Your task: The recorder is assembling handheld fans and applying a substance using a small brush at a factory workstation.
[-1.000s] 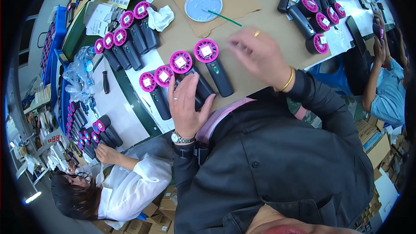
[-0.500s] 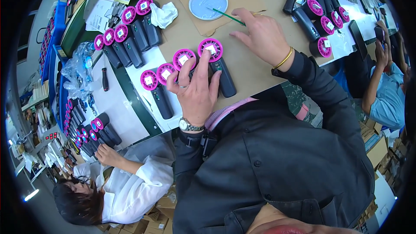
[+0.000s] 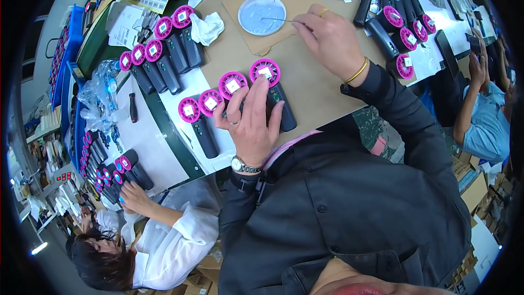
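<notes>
My left hand lies over a row of black-handled devices with round pink slotted heads, its fingers stretched and apart. One fingertip rests at the lower rim of the rightmost pink head, beside a white square in its middle. That device's black handle runs beside my thumb. Under the hand, part of the row is hidden. Pinched between the thumb and fingers of my right hand is a thin stick. Its far end reaches into a round white dish of pale bluish paste.
More pink-headed devices stand in a row at left, near a crumpled white tissue. Others lie at right. Beneath the dish is brown cardboard. A screwdriver lies at left. A person in white works at lower left.
My right hand has turned and drawn up slightly, its fingers now closed together on the stick, whose tip stays in the dish. My left hand has barely shifted.
</notes>
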`<control>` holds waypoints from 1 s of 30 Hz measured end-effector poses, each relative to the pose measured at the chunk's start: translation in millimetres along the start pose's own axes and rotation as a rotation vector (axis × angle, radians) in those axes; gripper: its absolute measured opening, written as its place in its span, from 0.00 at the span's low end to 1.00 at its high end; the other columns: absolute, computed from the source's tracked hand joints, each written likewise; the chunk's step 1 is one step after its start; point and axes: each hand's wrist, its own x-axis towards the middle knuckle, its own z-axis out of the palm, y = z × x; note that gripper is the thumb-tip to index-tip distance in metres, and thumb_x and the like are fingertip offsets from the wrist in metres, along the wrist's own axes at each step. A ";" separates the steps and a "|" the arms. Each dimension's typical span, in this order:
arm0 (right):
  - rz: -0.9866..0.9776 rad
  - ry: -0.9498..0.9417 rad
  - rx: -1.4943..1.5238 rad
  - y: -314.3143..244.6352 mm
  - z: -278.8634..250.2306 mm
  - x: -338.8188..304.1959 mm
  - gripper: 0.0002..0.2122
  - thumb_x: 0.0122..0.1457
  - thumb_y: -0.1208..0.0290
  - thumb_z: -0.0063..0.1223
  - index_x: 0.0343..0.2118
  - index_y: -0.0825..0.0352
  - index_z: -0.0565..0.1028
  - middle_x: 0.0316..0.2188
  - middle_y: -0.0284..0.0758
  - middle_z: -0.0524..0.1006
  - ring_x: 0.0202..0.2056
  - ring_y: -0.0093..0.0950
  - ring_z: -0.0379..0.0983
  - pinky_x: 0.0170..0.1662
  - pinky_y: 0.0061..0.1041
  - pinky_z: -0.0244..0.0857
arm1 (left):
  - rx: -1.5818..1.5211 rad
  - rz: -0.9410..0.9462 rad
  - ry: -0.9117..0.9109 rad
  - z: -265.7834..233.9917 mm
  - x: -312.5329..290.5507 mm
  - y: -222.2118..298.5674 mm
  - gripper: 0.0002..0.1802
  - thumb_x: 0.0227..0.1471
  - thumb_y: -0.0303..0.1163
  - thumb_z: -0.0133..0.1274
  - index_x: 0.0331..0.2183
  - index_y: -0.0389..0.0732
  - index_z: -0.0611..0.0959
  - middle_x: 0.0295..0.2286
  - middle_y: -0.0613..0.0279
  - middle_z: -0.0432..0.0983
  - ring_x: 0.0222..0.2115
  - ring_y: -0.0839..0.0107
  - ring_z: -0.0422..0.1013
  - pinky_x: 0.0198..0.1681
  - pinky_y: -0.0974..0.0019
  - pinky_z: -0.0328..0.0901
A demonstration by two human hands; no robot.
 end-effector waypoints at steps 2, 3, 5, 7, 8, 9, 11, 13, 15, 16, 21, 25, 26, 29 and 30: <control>0.045 -0.007 0.030 4.1 0.4 1.1 0.07 0.65 0.68 0.65 0.38 0.68 0.86 0.29 0.38 0.80 0.30 0.41 0.79 0.35 0.38 0.72 | -0.021 0.012 -0.001 -3.3 -3.5 0.8 0.36 0.52 0.39 0.73 0.61 0.46 0.82 0.53 0.74 0.82 0.54 0.69 0.69 0.63 0.50 0.47; 0.093 -0.013 0.061 6.8 0.6 1.0 0.08 0.65 0.68 0.66 0.37 0.68 0.87 0.29 0.38 0.80 0.29 0.40 0.78 0.34 0.37 0.71 | -0.042 0.026 -0.004 -5.8 -5.9 1.3 0.35 0.51 0.39 0.74 0.60 0.46 0.83 0.52 0.75 0.83 0.54 0.69 0.69 0.63 0.50 0.47; 0.140 -0.017 0.087 12.5 2.2 1.0 0.08 0.65 0.68 0.66 0.37 0.68 0.87 0.29 0.38 0.80 0.28 0.39 0.78 0.33 0.35 0.70 | -0.065 0.043 -0.004 -9.8 -9.1 2.1 0.34 0.50 0.40 0.74 0.59 0.46 0.84 0.51 0.75 0.83 0.53 0.69 0.69 0.63 0.50 0.47; 0.234 -0.063 0.156 18.4 7.3 -1.1 0.10 0.65 0.67 0.66 0.38 0.70 0.87 0.29 0.37 0.81 0.27 0.32 0.77 0.32 0.33 0.69 | -0.076 0.070 -0.060 -14.6 -13.0 3.1 0.31 0.49 0.41 0.74 0.55 0.47 0.86 0.51 0.75 0.83 0.53 0.70 0.69 0.62 0.50 0.48; 0.282 -0.087 0.191 20.7 8.6 -0.7 0.11 0.65 0.66 0.66 0.38 0.71 0.87 0.28 0.36 0.82 0.26 0.29 0.76 0.32 0.31 0.68 | -0.082 0.083 -0.088 -16.0 -14.0 3.5 0.30 0.48 0.41 0.75 0.54 0.47 0.88 0.51 0.75 0.83 0.53 0.70 0.69 0.62 0.50 0.48; 0.280 -0.087 0.191 22.2 9.4 0.6 0.11 0.65 0.66 0.66 0.38 0.71 0.87 0.28 0.36 0.82 0.26 0.29 0.76 0.32 0.31 0.68 | -0.081 0.083 -0.086 -16.7 -14.7 3.5 0.30 0.48 0.41 0.75 0.54 0.47 0.88 0.51 0.75 0.83 0.53 0.70 0.69 0.62 0.50 0.48; 0.429 -0.178 0.287 24.7 11.2 3.4 0.12 0.65 0.66 0.67 0.40 0.72 0.87 0.29 0.34 0.84 0.27 0.22 0.75 0.32 0.28 0.68 | -0.044 0.077 -0.110 -17.4 -15.7 3.5 0.28 0.48 0.41 0.75 0.52 0.47 0.89 0.52 0.75 0.83 0.52 0.70 0.69 0.62 0.50 0.48; 0.502 -0.224 0.333 29.1 13.5 5.7 0.13 0.65 0.65 0.67 0.40 0.73 0.87 0.29 0.33 0.85 0.28 0.18 0.74 0.33 0.26 0.68 | -0.026 0.074 -0.120 -16.8 -15.4 3.5 0.27 0.48 0.41 0.75 0.51 0.47 0.90 0.52 0.75 0.83 0.52 0.71 0.69 0.62 0.50 0.48; 0.523 -0.248 0.369 34.4 17.2 6.8 0.14 0.66 0.65 0.67 0.41 0.74 0.87 0.30 0.31 0.85 0.31 0.15 0.74 0.34 0.24 0.69 | -0.016 0.059 -0.102 -17.9 -13.7 4.4 0.26 0.48 0.41 0.74 0.50 0.47 0.90 0.52 0.75 0.83 0.52 0.70 0.69 0.62 0.50 0.47; 0.534 -0.260 0.386 36.8 19.2 7.2 0.14 0.66 0.64 0.67 0.41 0.74 0.87 0.31 0.30 0.85 0.32 0.14 0.74 0.35 0.22 0.69 | -0.012 0.052 -0.093 -18.2 -13.0 4.7 0.26 0.49 0.41 0.74 0.50 0.47 0.90 0.52 0.74 0.83 0.52 0.70 0.70 0.63 0.50 0.47; 0.618 -0.282 0.516 42.5 29.3 8.7 0.14 0.66 0.64 0.67 0.42 0.73 0.88 0.33 0.28 0.86 0.33 0.15 0.75 0.38 0.19 0.69 | -0.002 0.037 -0.082 -15.9 -13.6 3.9 0.25 0.50 0.40 0.73 0.50 0.46 0.90 0.52 0.74 0.84 0.52 0.70 0.70 0.63 0.50 0.47; 0.786 -0.329 0.662 43.4 30.3 12.1 0.13 0.67 0.64 0.68 0.43 0.72 0.88 0.36 0.29 0.86 0.35 0.15 0.75 0.40 0.18 0.68 | -0.012 -0.008 -0.088 -14.5 -13.3 6.7 0.26 0.49 0.36 0.76 0.51 0.47 0.91 0.52 0.72 0.85 0.54 0.67 0.72 0.64 0.51 0.46; 0.792 -0.333 0.689 44.9 29.9 12.5 0.13 0.67 0.65 0.68 0.43 0.72 0.88 0.36 0.28 0.86 0.35 0.14 0.75 0.40 0.17 0.67 | -0.011 -0.010 -0.085 -14.1 -13.1 6.8 0.25 0.49 0.35 0.76 0.51 0.47 0.91 0.51 0.72 0.85 0.54 0.67 0.72 0.64 0.51 0.46; 0.801 -0.344 0.746 43.4 22.8 15.2 0.13 0.67 0.65 0.68 0.44 0.72 0.88 0.36 0.27 0.85 0.36 0.14 0.74 0.41 0.17 0.67 | -0.006 -0.016 -0.076 -12.8 -13.7 5.4 0.24 0.50 0.35 0.75 0.50 0.46 0.91 0.51 0.72 0.85 0.53 0.67 0.72 0.64 0.51 0.46; 0.806 -0.326 0.850 38.1 12.7 17.6 0.13 0.67 0.65 0.68 0.44 0.71 0.88 0.35 0.26 0.84 0.34 0.13 0.73 0.39 0.17 0.65 | -0.006 -0.016 -0.066 -12.1 -14.9 4.0 0.23 0.50 0.35 0.74 0.50 0.46 0.91 0.51 0.73 0.85 0.53 0.68 0.71 0.64 0.51 0.46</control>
